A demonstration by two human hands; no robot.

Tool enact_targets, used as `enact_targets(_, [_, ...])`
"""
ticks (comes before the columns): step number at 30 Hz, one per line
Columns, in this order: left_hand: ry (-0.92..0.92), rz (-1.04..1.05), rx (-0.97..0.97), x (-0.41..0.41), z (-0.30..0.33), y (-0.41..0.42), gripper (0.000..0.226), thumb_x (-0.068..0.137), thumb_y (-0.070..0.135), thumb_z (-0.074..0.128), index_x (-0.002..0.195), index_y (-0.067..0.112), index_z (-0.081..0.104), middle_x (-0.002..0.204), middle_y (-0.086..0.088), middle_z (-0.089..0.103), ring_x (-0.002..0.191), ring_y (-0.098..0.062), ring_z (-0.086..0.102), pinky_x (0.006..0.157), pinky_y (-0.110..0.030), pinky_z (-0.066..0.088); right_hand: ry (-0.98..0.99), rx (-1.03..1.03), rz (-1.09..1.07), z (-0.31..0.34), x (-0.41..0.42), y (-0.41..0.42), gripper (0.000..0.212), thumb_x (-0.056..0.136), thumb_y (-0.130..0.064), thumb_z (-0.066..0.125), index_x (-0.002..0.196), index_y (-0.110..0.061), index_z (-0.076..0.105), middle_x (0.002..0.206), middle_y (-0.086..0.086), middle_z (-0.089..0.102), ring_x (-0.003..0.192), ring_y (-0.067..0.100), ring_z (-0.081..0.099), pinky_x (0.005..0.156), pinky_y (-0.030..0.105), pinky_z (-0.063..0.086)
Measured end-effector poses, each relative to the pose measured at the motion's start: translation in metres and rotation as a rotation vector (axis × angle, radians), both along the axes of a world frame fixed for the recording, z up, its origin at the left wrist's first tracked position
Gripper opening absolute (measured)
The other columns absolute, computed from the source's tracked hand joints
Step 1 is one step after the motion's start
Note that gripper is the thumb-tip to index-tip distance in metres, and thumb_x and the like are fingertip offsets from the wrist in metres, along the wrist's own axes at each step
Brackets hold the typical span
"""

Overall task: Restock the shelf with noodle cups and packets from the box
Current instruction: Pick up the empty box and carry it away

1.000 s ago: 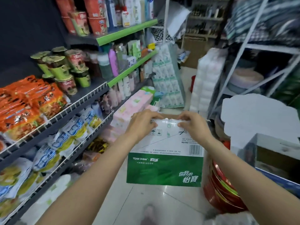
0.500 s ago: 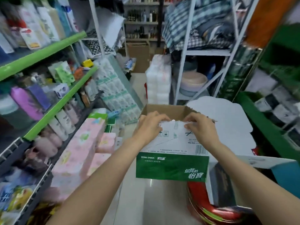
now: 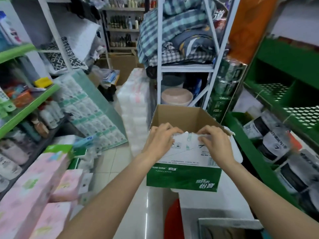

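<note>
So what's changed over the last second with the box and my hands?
The view has swung right, away from the noodle shelves, toward the white rack and green shelf. The green and white cardboard box has gone with it, and its brown inside now shows, with nothing visible in it. Unchanged: left hand and right hand both grip the box's near top edge.

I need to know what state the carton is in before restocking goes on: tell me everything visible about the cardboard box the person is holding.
The cardboard box is held up in the aisle, open at the top, with a plain brown inside; no contents show. Its near face is white above and green below, printed with "TEAM CHINA", Chinese characters and a barcode. The left hand and right hand both grip the near top edge, fingers curled over it. It tilts slightly away from the camera.
</note>
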State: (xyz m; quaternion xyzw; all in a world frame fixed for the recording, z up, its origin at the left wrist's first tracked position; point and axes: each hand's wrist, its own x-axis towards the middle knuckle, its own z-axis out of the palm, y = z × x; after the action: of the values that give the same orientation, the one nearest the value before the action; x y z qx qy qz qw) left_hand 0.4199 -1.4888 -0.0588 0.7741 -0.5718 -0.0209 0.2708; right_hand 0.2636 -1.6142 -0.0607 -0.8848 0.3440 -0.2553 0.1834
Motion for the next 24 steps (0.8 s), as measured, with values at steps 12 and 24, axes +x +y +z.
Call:
enact_targets(12, [0.108, -0.095, 0.074, -0.024, -0.072, -0.113, 0.037, 0.086, 0.01, 0.062, 0.116, 0.032, 0.063, 0.106, 0.006, 0.056, 0.105, -0.011, 0.049, 0.087, -0.027, 0.026, 0.136, 0.056, -0.116, -0.063, -0.034, -0.098, 0.01, 0.082, -0.014, 0.069, 0.087, -0.021, 0.065, 0.088, -0.001, 0.065, 0.088, 0.019, 0.057, 0.072, 0.036, 0.046])
enact_targets(24, [0.075, -0.17, 0.247, -0.037, -0.111, -0.163, 0.038, 0.094, 0.01, 0.048, 0.114, 0.037, 0.066, 0.109, 0.003, 0.065, 0.097, -0.02, 0.059, 0.078, -0.036, 0.05, 0.094, 0.336, -0.225, -0.112, -0.056, -0.137, 0.022, 0.081, -0.007, 0.069, 0.071, -0.026, 0.07, 0.082, -0.006, 0.069, 0.077, 0.015, 0.064, 0.073, 0.038, 0.054])
